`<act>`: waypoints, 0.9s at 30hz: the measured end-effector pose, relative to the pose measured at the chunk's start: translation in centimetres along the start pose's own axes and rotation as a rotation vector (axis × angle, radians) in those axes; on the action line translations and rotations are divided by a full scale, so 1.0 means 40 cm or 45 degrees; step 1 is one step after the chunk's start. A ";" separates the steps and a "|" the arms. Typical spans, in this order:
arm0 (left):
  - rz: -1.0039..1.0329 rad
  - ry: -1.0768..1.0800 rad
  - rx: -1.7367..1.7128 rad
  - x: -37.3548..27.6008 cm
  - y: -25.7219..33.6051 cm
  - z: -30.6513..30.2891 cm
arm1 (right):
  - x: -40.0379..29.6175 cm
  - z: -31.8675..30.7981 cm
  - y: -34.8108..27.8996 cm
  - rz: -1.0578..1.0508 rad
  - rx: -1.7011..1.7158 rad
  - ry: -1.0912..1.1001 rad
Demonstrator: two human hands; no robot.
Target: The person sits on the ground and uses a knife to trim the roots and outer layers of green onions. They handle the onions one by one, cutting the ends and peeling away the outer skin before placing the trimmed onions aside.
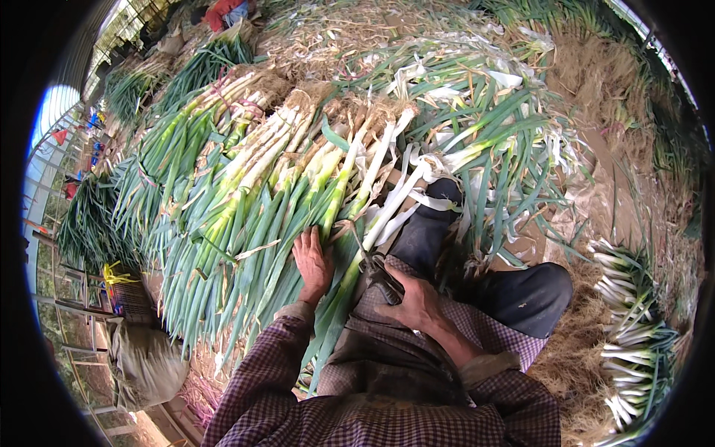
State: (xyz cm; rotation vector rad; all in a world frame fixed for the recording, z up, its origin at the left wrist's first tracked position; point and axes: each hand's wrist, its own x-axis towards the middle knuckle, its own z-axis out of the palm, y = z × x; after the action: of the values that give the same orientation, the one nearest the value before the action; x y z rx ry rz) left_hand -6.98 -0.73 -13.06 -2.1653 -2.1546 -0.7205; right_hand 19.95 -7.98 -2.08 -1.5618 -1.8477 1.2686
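My left hand [313, 264] lies back-up on the green leaves of a heap of large green onions [240, 207], its fingertips at one stalk; whether they grip it is hidden. In my right hand [416, 302] is a dark hand tool [385, 284] with a thin nozzle, which looks like an air blow gun. Beside the nozzle, one green onion with a bare white stalk [395, 208] slants across by my leg, its leaves running down along my lap. The stalks in the heap still wear brown outer skins, and their rooty ends point away from me.
Stripped leaves and skins [497, 134] pile up beyond my dark boot [422, 234]. White-stalked green onions [625, 335] lie in a row at right, beside loose roots [570, 357]. A crate [131, 302] and a cloth sack [145, 363] stand at left. Another person [226, 14] is far off.
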 end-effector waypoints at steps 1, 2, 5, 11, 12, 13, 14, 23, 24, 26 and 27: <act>-0.012 0.009 0.021 0.012 -0.010 0.006 | 0.005 0.007 0.005 -0.022 -0.001 0.045; -0.024 0.018 0.041 0.022 -0.020 0.011 | 0.009 0.013 0.008 -0.044 -0.003 0.089; -0.019 -0.070 0.176 0.050 -0.028 0.004 | 0.028 -0.004 -0.029 -0.009 0.082 0.012; -0.019 -0.093 0.130 0.078 -0.036 -0.018 | 0.057 0.006 -0.039 -0.024 0.111 0.015; -0.034 -0.132 0.121 0.076 -0.020 -0.026 | 0.062 0.011 -0.034 -0.053 0.108 0.045; -0.049 -0.172 0.113 0.074 -0.009 -0.034 | 0.070 0.020 -0.021 -0.082 0.104 0.076; -0.012 -0.146 0.109 0.074 -0.004 -0.040 | 0.077 0.025 -0.013 -0.111 0.100 0.106; 0.007 -0.188 0.122 0.041 0.023 -0.073 | 0.167 0.025 0.010 -0.082 0.177 0.174; 0.025 -0.177 0.119 0.038 0.027 -0.080 | 0.180 0.020 0.008 -0.074 0.181 0.180; 0.061 -0.155 0.113 0.030 0.034 -0.094 | 0.205 0.013 0.007 -0.092 0.211 0.218; 0.060 -0.156 0.101 0.027 0.039 -0.096 | 0.218 0.011 0.014 -0.096 0.208 0.239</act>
State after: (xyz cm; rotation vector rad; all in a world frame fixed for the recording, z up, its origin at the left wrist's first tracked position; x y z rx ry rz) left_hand -6.75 -1.00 -8.78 -2.2675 -2.1385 -0.5035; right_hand 17.39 -0.10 -4.85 -1.4570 -1.6286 1.1650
